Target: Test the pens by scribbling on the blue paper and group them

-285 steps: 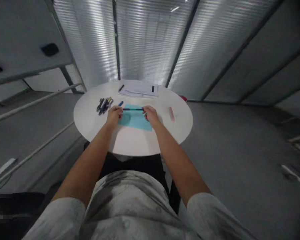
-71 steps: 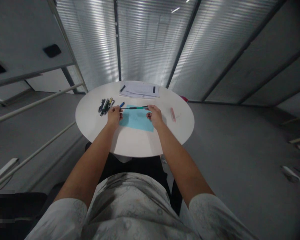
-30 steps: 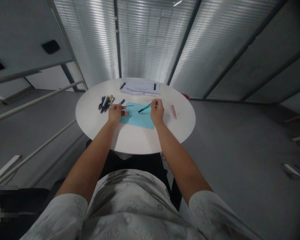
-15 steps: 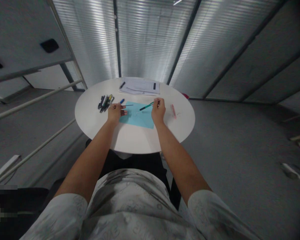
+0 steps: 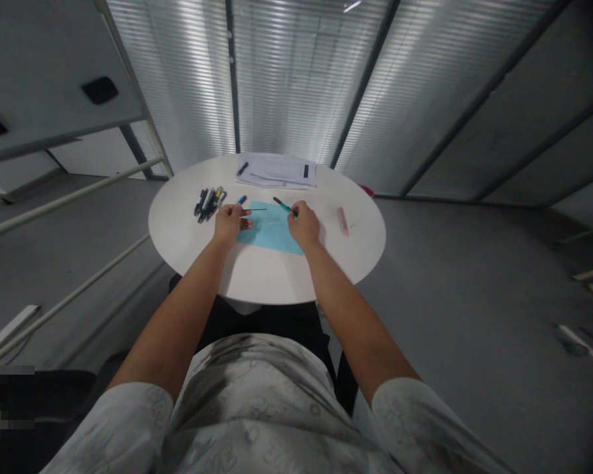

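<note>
A light blue sheet (image 5: 271,236) lies on the white oval table (image 5: 257,283). Over its left part, my left hand (image 5: 228,225) pinches a thin dark stick (image 5: 257,210) that points right; its other fingers are spread. My right hand (image 5: 304,225) is closed on a green pen (image 5: 282,203) with a dark end, which points up and to the left above the sheet's right part. Small pale marks or bits, too faint to make out, show on the sheet between my hands.
Several pens (image 5: 210,204) lie in a group at the left, with a blue item (image 5: 241,200) beside the sheet. Stacked papers (image 5: 277,170) with a dark pen (image 5: 242,168) sit at the back. A pink strip (image 5: 343,221) lies at the right.
My right hand has turned and moved slightly left and down. The green pen's dark end has swung from pointing down-left to pointing up-left. My left hand is nearly unmoved.
</note>
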Demonstrator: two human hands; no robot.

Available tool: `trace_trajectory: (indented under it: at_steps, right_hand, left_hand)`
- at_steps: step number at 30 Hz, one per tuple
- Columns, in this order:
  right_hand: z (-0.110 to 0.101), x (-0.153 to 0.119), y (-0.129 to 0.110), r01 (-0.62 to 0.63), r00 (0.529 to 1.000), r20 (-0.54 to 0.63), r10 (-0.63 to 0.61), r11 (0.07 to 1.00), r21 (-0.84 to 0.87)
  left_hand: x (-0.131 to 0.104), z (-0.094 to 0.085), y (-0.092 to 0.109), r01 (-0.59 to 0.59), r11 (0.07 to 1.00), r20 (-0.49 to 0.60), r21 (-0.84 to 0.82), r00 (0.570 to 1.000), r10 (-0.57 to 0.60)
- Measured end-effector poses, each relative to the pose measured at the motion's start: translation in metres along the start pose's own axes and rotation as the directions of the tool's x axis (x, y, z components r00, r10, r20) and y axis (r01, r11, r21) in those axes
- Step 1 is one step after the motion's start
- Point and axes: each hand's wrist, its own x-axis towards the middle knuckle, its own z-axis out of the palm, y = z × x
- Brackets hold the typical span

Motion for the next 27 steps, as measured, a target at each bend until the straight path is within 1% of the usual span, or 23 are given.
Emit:
trace_trajectory:
  at_steps: [3, 6, 13, 17, 19, 20, 24, 27]
  right_hand:
    - [0.0002, -0.0021, 0.001, 0.019, 0.997, 0.08, -0.008, 0.99, -0.138]
    - [0.0014, -0.0031, 0.0033, 0.016, 0.993, 0.121, 0.007, 0.982, -0.188]
    - [0.0035, -0.0045, 0.0033, 0.017, 0.996, 0.086, -0.002, 0.984, -0.176]
    - [0.0016, -0.0024, 0.0029, -0.032, 0.994, 0.094, 0.048, 0.986, -0.166]
    - [0.0, -0.0014, 0.002, -0.025, 0.996, 0.086, 0.036, 0.993, -0.118]
    - [-0.0006, -0.0012, 0.001, 0.002, 0.997, 0.081, 0.004, 0.997, -0.074]
    - [0.0017, -0.0019, -0.0039, 0.157, 0.979, 0.106, -0.174, 0.975, 0.154]
    - [0.0078, -0.0013, -0.0039, 0.172, 0.967, 0.131, -0.219, 0.938, 0.3]
  left_hand:
    - [-0.0003, 0.0003, -0.0009, -0.004, 1.0, 0.011, 0.02, 1.0, 0.004]
    - [-0.0025, 0.0007, -0.0001, -0.021, 0.999, 0.028, 0.042, 0.999, 0.02]
    - [-0.0046, 0.0005, 0.001, -0.043, 0.995, 0.059, 0.086, 0.997, 0.038]
    - [-0.0045, 0.0011, 0.0001, -0.046, 0.995, 0.05, 0.091, 0.998, 0.042]
    - [-0.0044, 0.0009, -0.0002, -0.052, 0.995, 0.051, 0.09, 0.998, 0.047]
    - [-0.0042, 0.0005, -0.0004, -0.057, 0.994, 0.058, 0.09, 0.997, 0.052]
    - [-0.0032, -0.0009, -0.0009, -0.062, 0.994, 0.083, 0.092, 0.995, 0.055]
    - [-0.0035, -0.0009, -0.0007, -0.061, 0.994, 0.084, 0.09, 0.995, 0.054]
